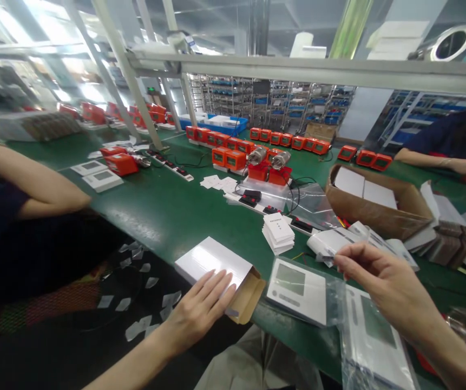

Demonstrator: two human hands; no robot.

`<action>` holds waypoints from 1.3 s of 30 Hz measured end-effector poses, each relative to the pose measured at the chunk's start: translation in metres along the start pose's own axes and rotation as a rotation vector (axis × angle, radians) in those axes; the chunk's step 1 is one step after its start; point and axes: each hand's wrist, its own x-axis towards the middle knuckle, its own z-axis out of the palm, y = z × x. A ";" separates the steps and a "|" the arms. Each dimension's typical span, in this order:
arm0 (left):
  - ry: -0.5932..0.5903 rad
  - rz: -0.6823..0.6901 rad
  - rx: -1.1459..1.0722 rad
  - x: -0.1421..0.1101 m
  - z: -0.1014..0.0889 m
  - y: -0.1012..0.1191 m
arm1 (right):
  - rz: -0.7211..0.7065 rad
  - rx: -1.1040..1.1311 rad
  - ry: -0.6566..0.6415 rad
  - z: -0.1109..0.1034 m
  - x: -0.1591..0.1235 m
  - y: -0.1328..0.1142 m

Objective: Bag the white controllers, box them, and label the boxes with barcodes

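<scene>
My left hand (206, 306) lies flat on a white cardboard box (216, 260) at the table's front edge, fingers stretched out. The box's brown end flap (247, 298) stands open toward the right. My right hand (373, 271) is raised with thumb and forefinger pinched together; whatever is between them is too small to make out. Under and beside it lie white panels with grey screens in clear plastic bags, one panel (297, 287) near the box and another bagged panel (374, 336) closer to me. A roll of white printed material (330, 241) sits just beyond my right fingertips.
Small white booklets (278, 230) are stacked behind the box. A brown carton (382, 211) holds white boxes. Orange devices (228, 158) and a power strip (253, 200) line the green table (155, 206). One person's arm (41, 184) is at left, another person (452, 143) at right.
</scene>
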 end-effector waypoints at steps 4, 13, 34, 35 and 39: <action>0.239 -0.331 -0.168 0.018 -0.040 -0.004 | 0.031 0.070 -0.061 0.014 -0.005 -0.015; 0.197 -1.022 -1.453 0.080 -0.084 0.014 | -0.017 0.303 -0.301 0.056 -0.004 -0.065; 0.162 -1.050 -1.642 0.086 -0.081 0.023 | -0.072 -0.025 -0.260 0.084 0.005 -0.062; 0.163 -1.051 -1.638 0.086 -0.082 0.023 | -0.081 -0.034 -0.253 0.084 0.004 -0.062; 0.152 -1.059 -1.620 0.085 -0.083 0.023 | -0.110 -0.061 -0.226 0.087 0.001 -0.064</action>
